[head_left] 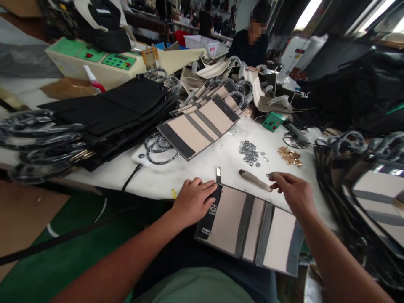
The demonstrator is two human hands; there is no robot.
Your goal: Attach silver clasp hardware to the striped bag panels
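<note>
A beige and grey bag panel (232, 219) with black edging lies across my lap and the table's near edge. My left hand (194, 200) rests on its black left border, fingers stretched out. Beside those fingertips a short strap with a shiny metal end (219, 171) sticks out past the panel. Small metal plates (213, 209) sit along the same border. Over the panel's far right side, my right hand (293, 191) pinches a small metal piece (269, 174) between thumb and finger. A wrapped brownish stick-like tool (254, 180) lies just left of that hand.
Silver metal plates (249, 152) and gold-coloured pieces (289, 156) are heaped on the white table (195, 172). Black panels with wrapped handles (120, 105) are stacked left, similar panels (202, 126) ahead, more bag pieces (375, 189) at right. A co-worker (252, 42) sits opposite.
</note>
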